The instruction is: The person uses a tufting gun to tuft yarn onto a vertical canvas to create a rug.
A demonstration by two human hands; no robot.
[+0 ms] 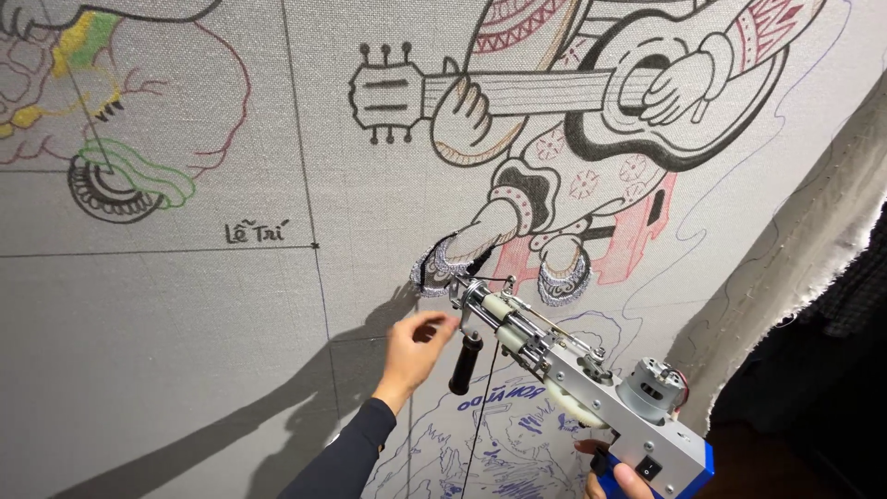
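A metal tufting gun [564, 370] points up-left at a stretched grey cloth [185, 351], its needle tip at the tufted grey shoe of a drawn guitar player [443, 268]. My right hand [614, 476], mostly cut off at the bottom edge, grips the gun's blue rear handle. My left hand [416, 346], in a dark sleeve, hovers just left of the gun's black front grip [466, 362], fingers loosely curled and apart, holding nothing. A thin black yarn [476, 425] hangs down below the gun.
The cloth carries a partly tufted guitar-player drawing [591, 102], blue line sketches [499, 444] at the bottom, and a green and yellow outline [129, 171] at upper left. The cloth's loose folded edge [813, 231] runs down the right, with a dark area beyond.
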